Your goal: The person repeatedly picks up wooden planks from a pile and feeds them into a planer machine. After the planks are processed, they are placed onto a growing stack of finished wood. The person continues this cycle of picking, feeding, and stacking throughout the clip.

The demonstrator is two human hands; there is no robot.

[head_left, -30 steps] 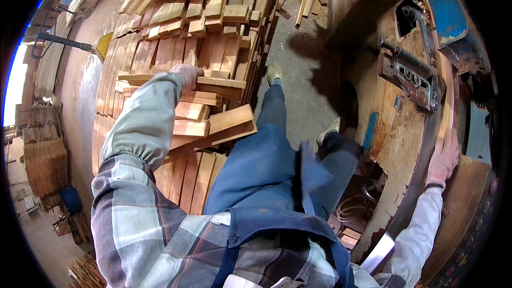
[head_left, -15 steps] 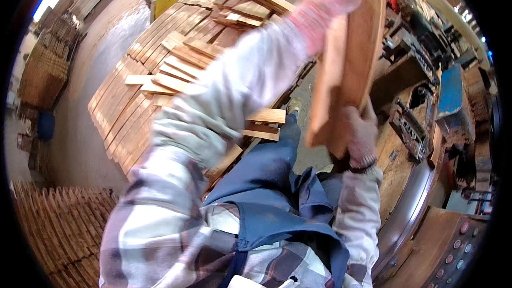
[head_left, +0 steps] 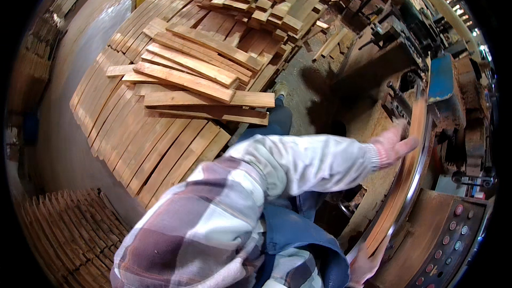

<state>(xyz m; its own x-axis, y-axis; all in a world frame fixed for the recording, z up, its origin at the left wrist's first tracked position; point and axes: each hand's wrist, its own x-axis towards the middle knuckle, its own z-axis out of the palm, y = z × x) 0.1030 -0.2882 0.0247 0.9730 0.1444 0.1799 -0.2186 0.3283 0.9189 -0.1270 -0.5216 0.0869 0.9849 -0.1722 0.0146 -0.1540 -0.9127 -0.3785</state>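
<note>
A: Plank (head_left: 404, 181), long and narrow, runs down the right side of the frame from beside the blue machine part (head_left: 441, 78) at upper right to the lower edge, lying along the shiny curved rail (head_left: 410, 194) of the dusty bench (head_left: 373, 112).

B: Who has hold of it?

A: Both hands. The left hand (head_left: 393, 144), in a pinkish glove, reaches across at right of centre and rests flat on the board's upper stretch, fingers extended and pressing, not wrapped round. The right hand (head_left: 365, 266) is at the bottom edge under the board's near end; it seems cupped against the wood, but blur keeps me from telling whether the fingers are closed round it.

B: How would it handle?

A: I judge it stiff and fairly heavy for its width: solid sawn wood, dry, rough-faced, so not slippery, though splintery at the edges. Its length makes it awkward; held at one end alone it would lever down hard.

B: So where to grip?

A: Spread apart, as now: one hand near the end, the other well up its length, palms on the broad face or fingers round the narrow edges.

B: Anything else about?

A: A large stack of planks (head_left: 181, 82) fills the upper left and centre, a control panel with coloured buttons (head_left: 453, 234) sits at lower right, and more bundled timber (head_left: 69, 229) lies at lower left.
</note>
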